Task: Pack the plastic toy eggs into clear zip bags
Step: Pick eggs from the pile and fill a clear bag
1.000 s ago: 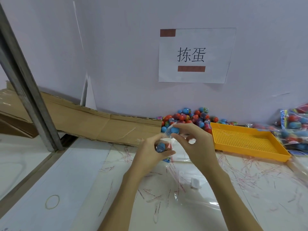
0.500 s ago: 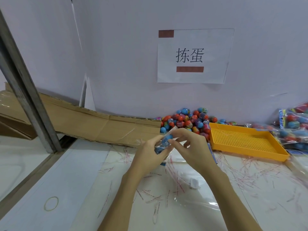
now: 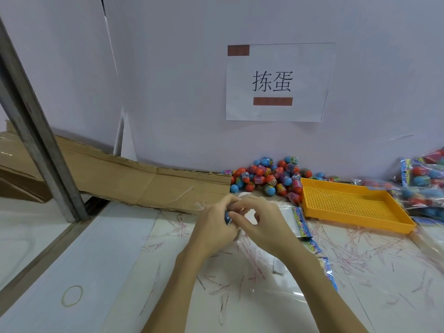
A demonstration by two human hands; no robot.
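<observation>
Head view: a white desk (image 3: 115,248) littered with thin red-and-white strips meets a pale wall carrying one paper sign (image 3: 280,81). One flattened cardboard sheet (image 3: 134,183) lies at the back left, one yellow perforated tray (image 3: 353,204) right, one rubber band (image 3: 72,295) near left. Loose toy eggs (image 3: 266,176), too many to count, heap against the wall. Left hand (image 3: 213,227) grips a blue egg (image 3: 227,217); right hand (image 3: 262,224) fingers pinch beside it. Filled bags (image 3: 425,186) sit far right.

Yellow perforated tray (image 3: 355,205), flattened cardboard (image 3: 134,181), taped paper sign (image 3: 278,81), rubber band (image 3: 72,295)
</observation>
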